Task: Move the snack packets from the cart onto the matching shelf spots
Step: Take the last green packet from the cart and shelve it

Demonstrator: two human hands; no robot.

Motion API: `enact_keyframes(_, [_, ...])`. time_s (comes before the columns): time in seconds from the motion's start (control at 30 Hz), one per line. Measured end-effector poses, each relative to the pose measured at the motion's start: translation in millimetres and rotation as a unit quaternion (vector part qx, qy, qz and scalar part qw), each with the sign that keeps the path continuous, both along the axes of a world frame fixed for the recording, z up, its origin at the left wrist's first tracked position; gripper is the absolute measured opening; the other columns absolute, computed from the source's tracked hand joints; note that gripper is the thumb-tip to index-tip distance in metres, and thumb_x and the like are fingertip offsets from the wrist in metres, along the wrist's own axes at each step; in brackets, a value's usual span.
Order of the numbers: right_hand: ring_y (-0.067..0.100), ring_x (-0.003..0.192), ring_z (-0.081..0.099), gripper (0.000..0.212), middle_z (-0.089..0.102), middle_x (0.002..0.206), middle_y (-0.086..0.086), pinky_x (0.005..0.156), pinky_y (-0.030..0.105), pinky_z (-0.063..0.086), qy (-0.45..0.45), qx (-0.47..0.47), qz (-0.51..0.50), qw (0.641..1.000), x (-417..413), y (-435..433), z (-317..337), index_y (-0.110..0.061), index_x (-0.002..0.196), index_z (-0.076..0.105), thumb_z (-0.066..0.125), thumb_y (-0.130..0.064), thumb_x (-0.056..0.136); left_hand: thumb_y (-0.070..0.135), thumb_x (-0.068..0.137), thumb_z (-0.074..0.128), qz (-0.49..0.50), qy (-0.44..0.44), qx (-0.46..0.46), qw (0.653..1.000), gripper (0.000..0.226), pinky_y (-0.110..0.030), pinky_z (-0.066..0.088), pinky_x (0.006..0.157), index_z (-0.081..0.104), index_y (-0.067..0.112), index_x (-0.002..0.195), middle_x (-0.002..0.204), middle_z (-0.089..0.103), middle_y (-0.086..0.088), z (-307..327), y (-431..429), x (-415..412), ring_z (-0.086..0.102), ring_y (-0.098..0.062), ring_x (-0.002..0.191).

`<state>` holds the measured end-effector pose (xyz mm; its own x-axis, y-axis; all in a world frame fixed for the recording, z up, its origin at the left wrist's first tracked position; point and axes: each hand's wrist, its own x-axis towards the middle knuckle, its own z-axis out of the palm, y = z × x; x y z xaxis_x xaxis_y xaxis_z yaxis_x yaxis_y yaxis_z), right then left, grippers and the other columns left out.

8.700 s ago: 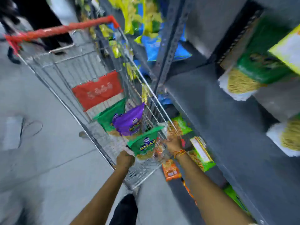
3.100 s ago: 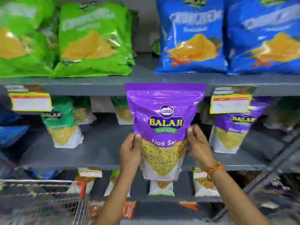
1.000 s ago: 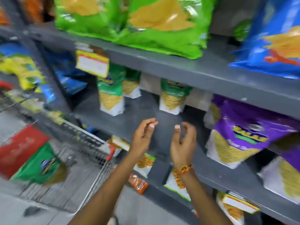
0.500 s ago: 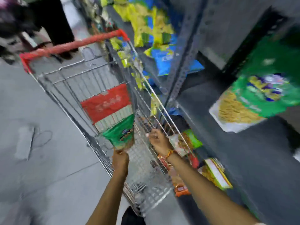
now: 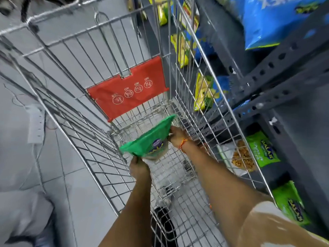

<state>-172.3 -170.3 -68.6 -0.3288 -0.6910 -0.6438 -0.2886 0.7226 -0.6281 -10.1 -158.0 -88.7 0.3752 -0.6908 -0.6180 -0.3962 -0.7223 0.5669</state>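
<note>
Both hands now deeper inside silver wire cart (image 5: 210, 72); left grip (image 5: 138, 168), right grip (image 5: 177, 137) pinching green snack packet (image 5: 151, 139). Grey metal shelf (image 5: 284, 97) beside, grey tile floor (image 5: 74, 184).

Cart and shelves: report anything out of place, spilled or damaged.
Nothing stands out. Both hands, left and right, hold the green packet inside the cart; no spill or tear shows, though blur hides detail.

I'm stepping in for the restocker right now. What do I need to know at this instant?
Left hand: grips the green packet's lower corner.
Right hand: grips its upper edge.
The packet is inside the cart, the only packet visible there.
Done: nothing else shows in the basket.
Left: lift it out and set it on the shelf with the matching green packets; none of that spot shows in this view.
</note>
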Motion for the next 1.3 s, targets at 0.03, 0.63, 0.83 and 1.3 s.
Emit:
enact_keyframes(0.03, [0.034,0.116,0.056,0.034,0.060,0.126,0.022,0.100,0.041,0.048,-0.006,0.004,-0.027,1.000,2.1,-1.6,5.4,-0.002,0.118,0.058,0.051,0.001,0.085,0.007,0.088,0.048,0.008,-0.004,-0.013,1.000,0.028,-0.042,0.045,0.092,0.061,-0.001,0.112,0.113,0.064,-0.029,2.9,0.1,-0.6,0.058,-0.042,0.105])
enact_keyframes(0.63, [0.015,0.090,0.050,0.023,0.064,0.108,0.029,0.080,0.035,0.042,0.124,-0.262,-0.270,0.918,10.3,201.8,254.4,0.002,0.104,0.061,0.058,-0.012,0.087,0.013,0.096,0.034,-0.260,0.130,-0.445,0.847,0.014,-0.030,0.015,0.055,0.043,0.006,0.089,0.065,0.040,0.006,233.9,88.5,-10.4,0.037,-0.010,0.057])
enact_keyframes(0.83, [0.014,0.067,0.044,0.022,0.053,0.062,0.023,0.063,0.035,0.036,0.121,-0.369,-0.356,0.850,27.4,338.1,347.5,-0.002,0.063,0.053,0.058,0.002,0.084,0.027,0.092,0.032,-0.389,0.257,-0.484,0.740,0.019,-0.022,0.035,0.052,0.040,0.013,0.081,0.056,0.045,-0.005,331.1,180.8,-5.1,0.049,-0.007,0.054])
enact_keyframes(1.3, [0.001,0.026,0.047,0.027,0.059,0.036,-0.008,0.030,0.009,0.037,-0.006,-0.412,-0.564,0.716,101.3,557.5,393.0,-0.011,0.067,0.055,0.049,-0.009,0.093,0.014,0.094,0.042,-0.635,0.316,-0.309,0.633,0.030,-0.027,0.038,0.065,0.045,0.026,0.065,0.070,0.049,0.003,370.2,327.1,-25.0,0.046,-0.015,0.071])
